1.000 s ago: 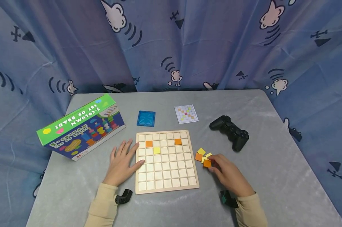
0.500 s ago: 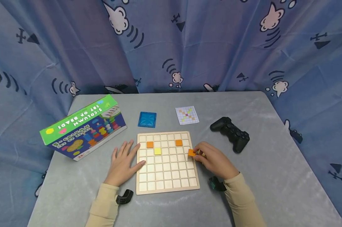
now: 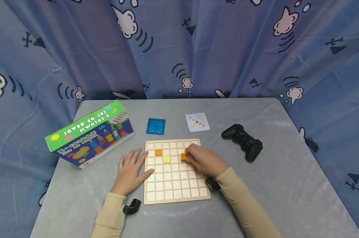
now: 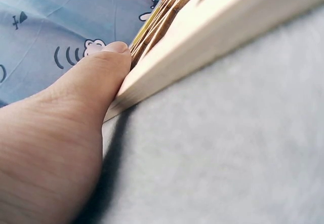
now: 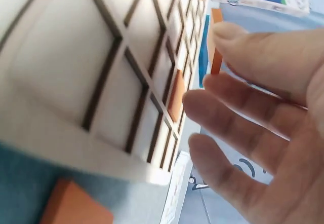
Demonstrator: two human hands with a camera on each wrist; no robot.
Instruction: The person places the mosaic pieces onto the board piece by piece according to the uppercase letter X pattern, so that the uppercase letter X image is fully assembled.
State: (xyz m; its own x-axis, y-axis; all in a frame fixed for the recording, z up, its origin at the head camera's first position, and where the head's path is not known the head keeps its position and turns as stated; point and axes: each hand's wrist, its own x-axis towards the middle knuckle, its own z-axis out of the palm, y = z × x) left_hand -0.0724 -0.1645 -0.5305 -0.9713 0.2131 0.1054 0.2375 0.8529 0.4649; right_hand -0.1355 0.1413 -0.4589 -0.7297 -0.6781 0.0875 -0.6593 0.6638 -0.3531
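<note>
My right hand (image 3: 207, 160) pinches an orange square tile (image 3: 183, 157) over the upper right of the gridded wooden board (image 3: 176, 192). In the right wrist view the thumb presses the held tile (image 5: 216, 63) on edge, and another orange tile (image 5: 176, 97) sits in a cell below. An orange tile (image 3: 158, 152) and a yellow tile (image 3: 166, 159) lie in cells at the upper left. My left hand (image 3: 130, 175) lies with fingers spread at the board's left side, its thumb (image 4: 109, 67) on the rim.
Beyond the board lie a blue square packet (image 3: 156, 126) and a pattern card (image 3: 197, 122). A bead-set box (image 3: 90, 134) stands at left, a black game controller (image 3: 242, 142) at right. One loose orange tile (image 5: 76, 206) shows beside the board; my right arm hides that spot overhead.
My right hand has taken an orange tile from the loose pile right of the board and carried it left over the grid. The left hand stays at the board's edge.
</note>
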